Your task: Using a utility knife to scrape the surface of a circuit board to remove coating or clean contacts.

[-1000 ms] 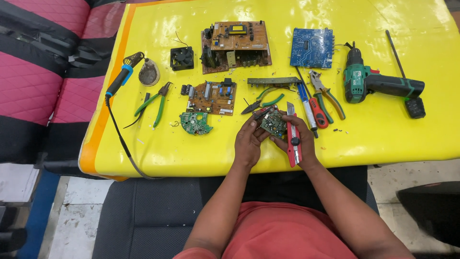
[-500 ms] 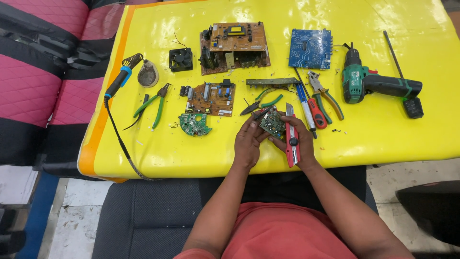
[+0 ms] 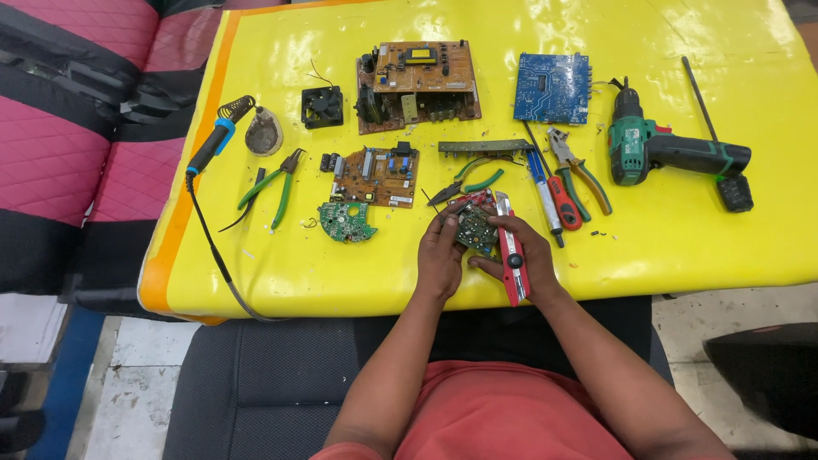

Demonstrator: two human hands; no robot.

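Small green board (image 3: 475,228) pinched between both hands, left hand (image 3: 440,255) closed on its left edge, right hand (image 3: 527,255) gripped around a red knife (image 3: 509,252) just right of the board, green pliers (image 3: 467,182) lying just beyond the fingertips

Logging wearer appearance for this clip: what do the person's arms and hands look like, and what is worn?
Both arms are bare from above the elbow down. The left hand and right hand wear no gloves; no rings, watch or bands show. A red-orange short-sleeved top covers the torso and upper arms. No cables or markings are visible.
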